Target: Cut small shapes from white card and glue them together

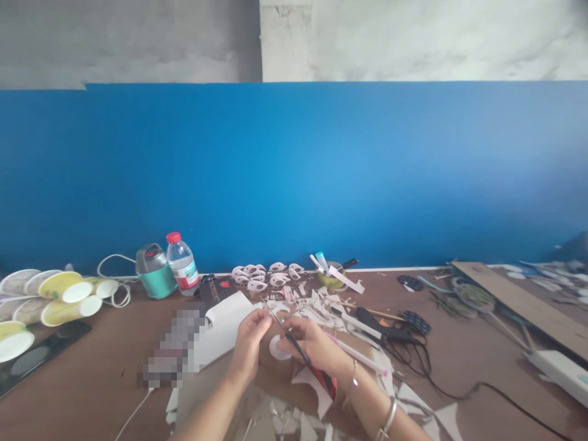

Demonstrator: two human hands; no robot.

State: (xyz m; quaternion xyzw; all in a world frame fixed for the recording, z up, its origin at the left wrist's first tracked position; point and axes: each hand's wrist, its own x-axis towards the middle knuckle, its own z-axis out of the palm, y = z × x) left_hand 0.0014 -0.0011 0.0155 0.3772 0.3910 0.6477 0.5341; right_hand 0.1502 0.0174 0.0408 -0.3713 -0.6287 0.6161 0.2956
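My right hand is closed around what look like scissors, with a thin metal tip and black-and-red handles, pointing away from me to the upper left. My left hand is pinched close to that tip; what its fingers hold is too small to make out. Below and between my hands is a white paper disc. A curved white paper offcut lies beneath my right wrist. Past my fingertips are several small white cut-out shapes with dark spots.
White scraps are strewn about. On the right are a black glue gun with a trailing cord and a long board. On the left stand a water bottle, a teal container and stacked paper cups. Beside my left hand lies white paper.
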